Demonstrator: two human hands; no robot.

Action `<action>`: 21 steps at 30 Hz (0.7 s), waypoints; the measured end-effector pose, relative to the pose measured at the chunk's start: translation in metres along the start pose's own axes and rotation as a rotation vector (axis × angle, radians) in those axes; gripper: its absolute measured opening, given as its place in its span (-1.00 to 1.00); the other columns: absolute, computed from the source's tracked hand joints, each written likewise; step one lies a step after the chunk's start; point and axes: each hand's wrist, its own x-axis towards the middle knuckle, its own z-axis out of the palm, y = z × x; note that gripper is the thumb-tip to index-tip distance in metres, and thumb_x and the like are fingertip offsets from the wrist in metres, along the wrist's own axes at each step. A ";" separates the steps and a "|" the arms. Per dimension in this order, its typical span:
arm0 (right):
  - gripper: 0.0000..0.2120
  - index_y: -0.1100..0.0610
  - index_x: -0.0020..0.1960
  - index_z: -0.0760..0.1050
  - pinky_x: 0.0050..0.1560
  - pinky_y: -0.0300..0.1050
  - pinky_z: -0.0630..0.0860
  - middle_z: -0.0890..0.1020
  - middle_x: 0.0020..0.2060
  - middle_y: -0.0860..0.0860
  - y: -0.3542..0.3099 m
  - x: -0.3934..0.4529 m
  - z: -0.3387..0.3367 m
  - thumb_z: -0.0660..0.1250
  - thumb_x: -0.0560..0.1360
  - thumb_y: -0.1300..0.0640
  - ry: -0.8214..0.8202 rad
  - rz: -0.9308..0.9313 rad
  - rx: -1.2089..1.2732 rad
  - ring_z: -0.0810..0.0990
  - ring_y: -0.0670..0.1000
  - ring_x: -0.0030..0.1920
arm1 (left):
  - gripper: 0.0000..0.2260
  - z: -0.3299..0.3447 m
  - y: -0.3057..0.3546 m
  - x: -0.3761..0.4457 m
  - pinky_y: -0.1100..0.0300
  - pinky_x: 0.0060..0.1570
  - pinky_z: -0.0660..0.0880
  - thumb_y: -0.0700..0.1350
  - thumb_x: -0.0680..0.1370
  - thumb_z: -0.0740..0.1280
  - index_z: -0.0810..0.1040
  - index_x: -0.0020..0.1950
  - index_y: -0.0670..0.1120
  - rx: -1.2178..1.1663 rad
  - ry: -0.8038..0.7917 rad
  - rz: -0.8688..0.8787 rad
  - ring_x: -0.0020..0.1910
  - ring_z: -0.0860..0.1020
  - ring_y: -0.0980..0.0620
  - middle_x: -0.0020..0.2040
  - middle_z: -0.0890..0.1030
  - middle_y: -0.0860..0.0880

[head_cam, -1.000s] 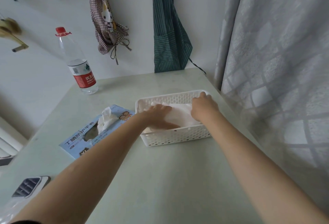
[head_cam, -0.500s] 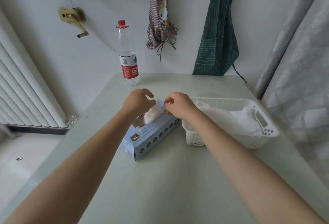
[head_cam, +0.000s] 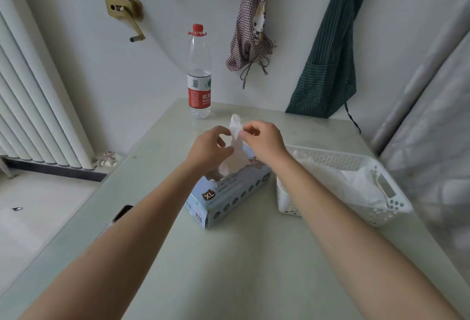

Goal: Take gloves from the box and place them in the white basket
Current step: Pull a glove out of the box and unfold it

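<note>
Head view, left to right: a white ribbed radiator (head_cam: 30,106) lines the left wall, and a dark device (head_cam: 122,214) lies at the tabletop's (head_cam: 241,256) left edge. Toward the far edge stands a water bottle (head_cam: 199,73). Near the middle sits the blue glove box (head_cam: 229,192), marked XL. Above it the left hand (head_cam: 211,146) has its fingers curled round the lower part of a white glove (head_cam: 235,129), while the right hand (head_cam: 262,139) pinches the glove's top between thumb and fingertips; the glove's tail reaches down to the box opening, so it seems only partly drawn out. Just right of the box, the white basket (head_cam: 391,202) already holds white gloves. Judging by this, some gloves are delivered and this one has yet to be carried across. Two aprons hang on the pale back wall, a curtain (head_cam: 432,116) at right.
</note>
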 end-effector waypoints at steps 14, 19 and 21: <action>-0.92 0.13 0.00 0.60 -0.30 -0.43 0.46 0.63 -0.27 -0.02 -0.039 0.005 -0.044 0.38 0.52 0.17 0.159 -0.079 0.308 0.56 -0.16 -0.31 | -0.83 -0.011 0.039 -0.007 0.19 -0.15 0.51 0.02 0.53 0.40 0.63 -0.04 -0.06 -0.314 0.015 0.084 -0.17 0.57 0.03 -0.15 0.64 -0.02; -0.70 0.14 0.01 0.61 -0.12 -0.19 0.57 0.63 -0.32 -0.04 -0.029 -0.002 -0.064 0.29 0.57 -0.09 0.071 0.031 0.302 0.61 -0.10 -0.25 | -0.83 -0.020 0.050 -0.007 0.07 -0.02 0.55 -0.07 0.54 0.40 0.63 0.02 -0.17 -0.750 -0.103 -0.064 -0.14 0.59 -0.05 -0.12 0.64 -0.12; -0.55 0.16 0.02 0.61 -0.07 -0.09 0.58 0.67 -0.25 0.02 -0.020 -0.012 -0.069 0.24 0.55 -0.23 -0.055 0.117 0.385 0.65 -0.02 -0.19 | -0.86 -0.017 0.054 -0.007 0.12 -0.13 0.54 -0.07 0.54 0.41 0.64 0.00 -0.12 -0.798 -0.060 -0.111 -0.19 0.59 -0.03 -0.16 0.64 -0.07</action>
